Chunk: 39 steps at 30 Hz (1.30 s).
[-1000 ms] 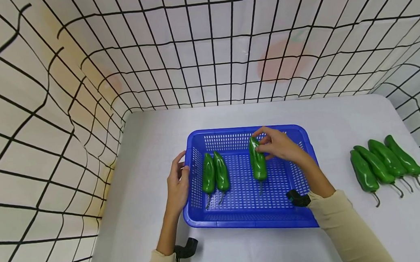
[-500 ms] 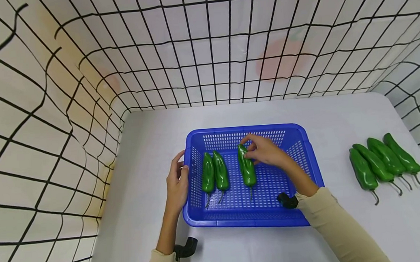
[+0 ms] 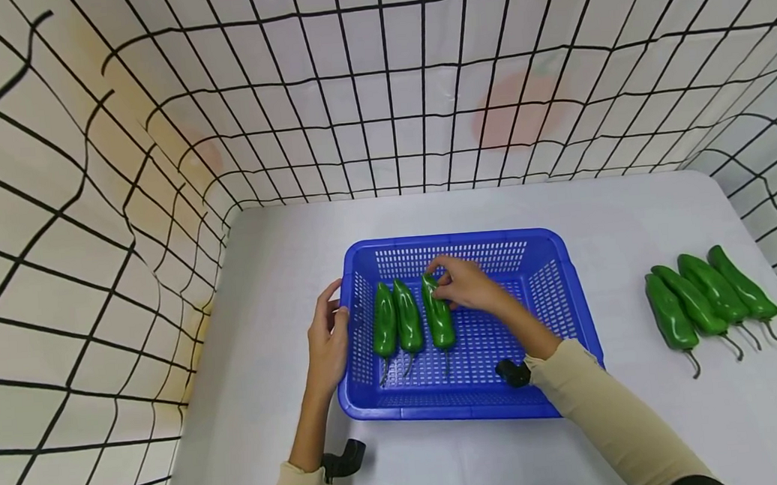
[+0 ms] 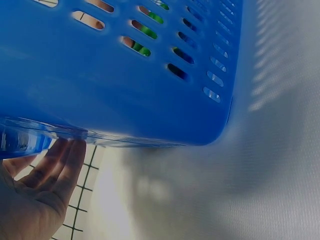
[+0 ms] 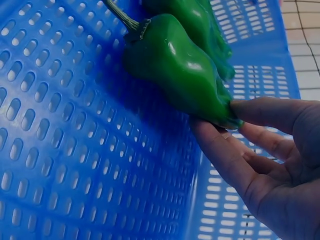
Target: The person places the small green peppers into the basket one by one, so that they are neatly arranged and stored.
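Note:
My right hand [image 3: 469,286] pinches the tapered tip of a green pepper [image 3: 440,321] between thumb and fingers, inside the blue plastic basket [image 3: 495,409]. In the right wrist view, this pepper [image 5: 172,65] has its stem end toward the upper left, near the basket's perforated floor; I cannot tell whether it touches it. Two more green peppers, one at the left [image 3: 384,322] and one beside it [image 3: 408,318], lie side by side in the basket, stems toward me. My left hand [image 3: 329,344] rests against the basket's left rim, with extended fingers [image 4: 70,167] touching beneath it in the left wrist view.
Several green peppers [image 3: 710,295] lie in a row on the white table [image 3: 280,242], right of the basket. Black wire mesh [image 3: 389,115] stands along the back and sides. A black wrist camera mount [image 3: 513,373] on the right arm hangs over the basket.
My right hand has moved left with the pepper and slightly toward me, bringing it close to the two lying peppers. My left hand has stayed at the rim.

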Tool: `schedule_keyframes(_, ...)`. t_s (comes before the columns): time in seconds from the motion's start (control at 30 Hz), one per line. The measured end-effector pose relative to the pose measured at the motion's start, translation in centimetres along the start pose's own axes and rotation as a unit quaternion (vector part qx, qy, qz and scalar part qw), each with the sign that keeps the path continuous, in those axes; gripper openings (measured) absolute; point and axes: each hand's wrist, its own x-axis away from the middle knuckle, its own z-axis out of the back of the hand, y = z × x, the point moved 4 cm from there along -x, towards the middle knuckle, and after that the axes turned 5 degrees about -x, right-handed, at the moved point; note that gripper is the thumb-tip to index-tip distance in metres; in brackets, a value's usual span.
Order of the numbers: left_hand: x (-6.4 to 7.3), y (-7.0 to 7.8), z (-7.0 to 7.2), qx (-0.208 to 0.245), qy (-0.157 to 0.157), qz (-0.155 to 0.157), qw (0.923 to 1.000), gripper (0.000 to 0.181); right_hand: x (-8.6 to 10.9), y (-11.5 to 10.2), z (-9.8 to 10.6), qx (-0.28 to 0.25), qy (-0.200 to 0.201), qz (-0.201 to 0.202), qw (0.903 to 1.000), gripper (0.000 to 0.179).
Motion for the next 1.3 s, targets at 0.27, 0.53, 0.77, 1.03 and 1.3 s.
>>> schedule_keyframes(0.27, 0.1, 0.1, 0.0, -0.003, 0.001, 0.008, 1.0, 0.047, -0.5, -0.3, -1.0, -0.009, 0.002, -0.003, 0.9999, 0.045)
schedule_keyframes(0.53, 0.1, 0.2, 0.0, -0.003, 0.005, 0.007, 1.0, 0.047, -0.8, -0.3, -1.9, -0.007, -0.011, -0.004, 0.9999, 0.043)
schedule_keyframes(0.77, 0.1, 0.2, 0.0, 0.001, 0.002, 0.004, 1.0, 0.047, -0.4, -0.5, -1.8, 0.039, -0.011, 0.014, 0.9991, 0.046)
schedule_keyframes(1.03, 0.1, 0.2, -0.1, -0.001, 0.002, 0.005, 1.0, 0.047, -0.1, -0.4, -1.0, 0.053, -0.012, 0.022, 0.9983, 0.045)
schedule_keyframes(1.3, 0.1, 0.2, -0.1, -0.004, 0.005, 0.007, 1.0, 0.047, 0.7, -1.2, 0.6, 0.049, -0.01, 0.042, 0.9979, 0.038)
